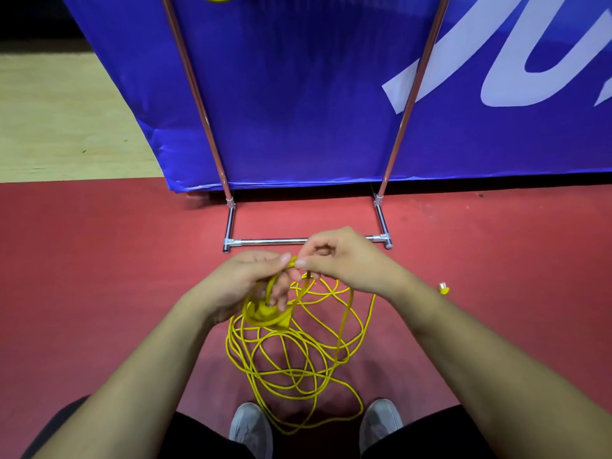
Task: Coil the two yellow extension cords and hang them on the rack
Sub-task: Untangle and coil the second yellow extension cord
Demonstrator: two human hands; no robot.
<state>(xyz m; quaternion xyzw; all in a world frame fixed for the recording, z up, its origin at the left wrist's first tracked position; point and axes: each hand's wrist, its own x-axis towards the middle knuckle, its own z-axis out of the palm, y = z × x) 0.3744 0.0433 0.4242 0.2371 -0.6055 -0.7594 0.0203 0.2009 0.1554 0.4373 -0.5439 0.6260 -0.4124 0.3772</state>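
My left hand (251, 283) clasps loops of the yellow cord (291, 366); my right hand (344, 260) pinches one strand. Light, limp, tangle-prone, I judge: take grip close to the loops.

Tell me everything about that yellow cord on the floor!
The yellow cord is thin, smooth and looks plastic-coated. Most of it lies in loose tangled loops on the red floor, reaching between two grey shoes. The left hand grips a few gathered loops; the right hand pinches one strand beside it.
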